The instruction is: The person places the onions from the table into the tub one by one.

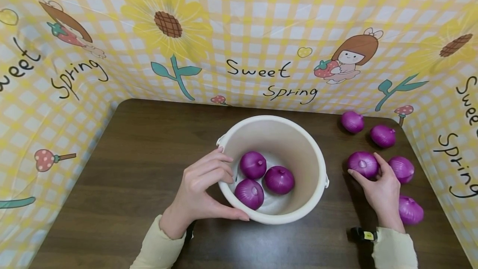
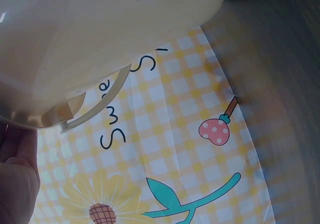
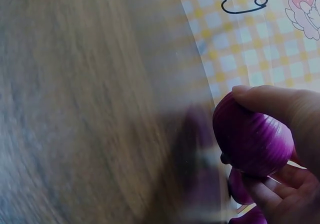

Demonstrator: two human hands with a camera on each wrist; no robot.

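A white bucket (image 1: pixel 274 219) stands on the table with three purple onions inside, one of them an onion (image 1: pixel 253 165) near its left wall. My left hand (image 1: pixel 203 186) holds the bucket's left side, fingers at the rim and thumb along the front. In the left wrist view the bucket's wall (image 2: pixel 100 34) fills the top, and part of the left hand (image 2: pixel 17 179) shows at the edge. My right hand (image 1: pixel 384 192) grips another purple onion (image 1: pixel 362 164) between thumb and fingers. The right wrist view shows this onion (image 3: pixel 252 136) in the right hand (image 3: pixel 295 149).
Loose onions lie on the right of the brown table (image 1: pixel 149 148): two at the back, including an onion (image 1: pixel 352 122), one beside the right hand (image 1: pixel 401 169), and one by the right wrist (image 1: pixel 410 210). A checked cloth (image 1: pixel 254 24) rises behind and at both sides.
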